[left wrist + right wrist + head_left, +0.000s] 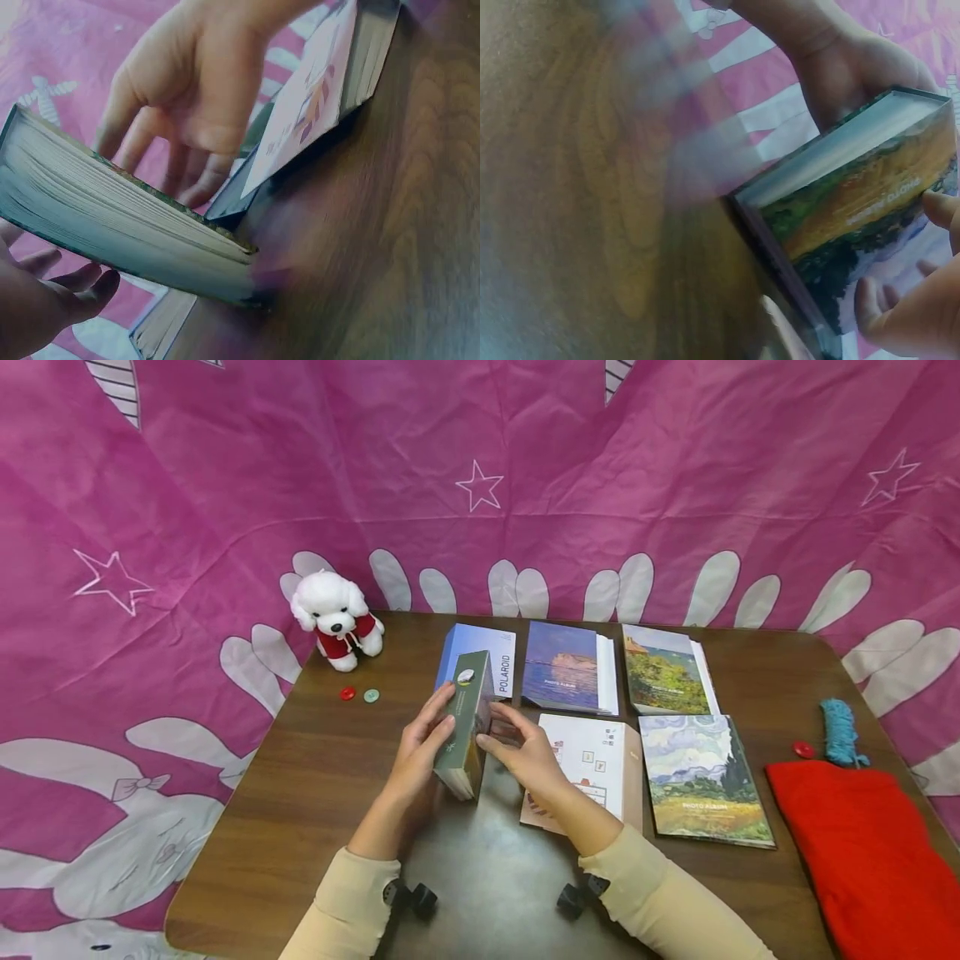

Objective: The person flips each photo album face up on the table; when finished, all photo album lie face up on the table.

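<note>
The green album is up on edge between the two hands, over the table, and neither hand is nearer: both touch it. Its long axis points away from the person, the far end slanting slightly right, and its spine faces the head camera. The left hand holds it from its left, thumb at the spine and fingers along the far cover. The right hand holds it from its right, bent fingers and thumb against the picture cover (the lettering shows in the right wrist view). Whether a lower corner meets the table, I cannot tell. The Polaroid lies just beyond the green album, partly hidden by it; the white album lies flat to its right, partly behind the right hand. The sea album is beyond it and to its right. The toy dog sits beyond it and to its left.
</note>
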A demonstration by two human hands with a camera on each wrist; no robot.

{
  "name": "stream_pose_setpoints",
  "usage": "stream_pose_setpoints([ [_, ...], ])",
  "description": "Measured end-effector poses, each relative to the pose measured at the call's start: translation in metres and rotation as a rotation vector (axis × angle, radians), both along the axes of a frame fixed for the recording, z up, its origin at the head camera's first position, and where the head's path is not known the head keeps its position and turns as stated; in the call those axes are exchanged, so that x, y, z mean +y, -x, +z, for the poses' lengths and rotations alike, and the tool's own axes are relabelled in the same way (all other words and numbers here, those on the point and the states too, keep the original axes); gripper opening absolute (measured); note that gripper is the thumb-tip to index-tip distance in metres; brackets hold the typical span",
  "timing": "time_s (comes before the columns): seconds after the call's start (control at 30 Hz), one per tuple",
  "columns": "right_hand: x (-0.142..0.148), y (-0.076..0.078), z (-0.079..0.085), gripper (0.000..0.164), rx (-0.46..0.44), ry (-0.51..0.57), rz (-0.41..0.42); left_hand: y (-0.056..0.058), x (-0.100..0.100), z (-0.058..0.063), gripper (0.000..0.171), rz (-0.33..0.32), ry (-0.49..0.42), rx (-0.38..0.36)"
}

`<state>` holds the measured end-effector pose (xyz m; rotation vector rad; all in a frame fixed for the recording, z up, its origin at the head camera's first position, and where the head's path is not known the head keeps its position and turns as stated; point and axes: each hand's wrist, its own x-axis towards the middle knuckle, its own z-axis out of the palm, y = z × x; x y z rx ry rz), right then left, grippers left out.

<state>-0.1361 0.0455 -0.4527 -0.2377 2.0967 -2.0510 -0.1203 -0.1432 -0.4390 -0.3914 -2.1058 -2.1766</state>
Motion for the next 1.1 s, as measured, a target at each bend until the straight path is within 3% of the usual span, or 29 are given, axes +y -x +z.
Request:
stream_pose_setpoints([
  [0.17,-0.003,0.001,-0.006,0.067,-0.060,-0.041,0.014,0.001,-0.012,-0.001,0.049,-0.009,0.036,-0.044],
  [0.4,0.000,0.003,-0.007,0.077,-0.123,-0.112,0.035,0.001,-0.036,-0.006,0.050,0.028,0.002,-0.145],
  [0.5,0.000,0.002,-0.009,0.079,-0.142,-0.115,0.051,0.001,-0.042,-0.012,0.051,0.048,0.051,-0.156],
  [0.6,-0.001,0.000,-0.011,0.081,-0.153,-0.116,0.068,0.001,-0.044,-0.020,0.053,0.048,0.065,-0.185],
  [0.73,-0.001,-0.002,-0.012,0.081,-0.167,-0.117,0.069,-0.002,-0.043,-0.029,0.056,0.034,0.010,-0.267],
  [0.97,0.004,-0.011,-0.013,0.077,-0.181,-0.080,0.050,-0.004,-0.044,-0.028,0.058,0.051,0.084,-0.287],
  [1.1,0.004,-0.018,-0.013,0.074,-0.181,-0.072,0.032,-0.009,-0.044,-0.031,0.062,0.036,0.091,-0.347],
])
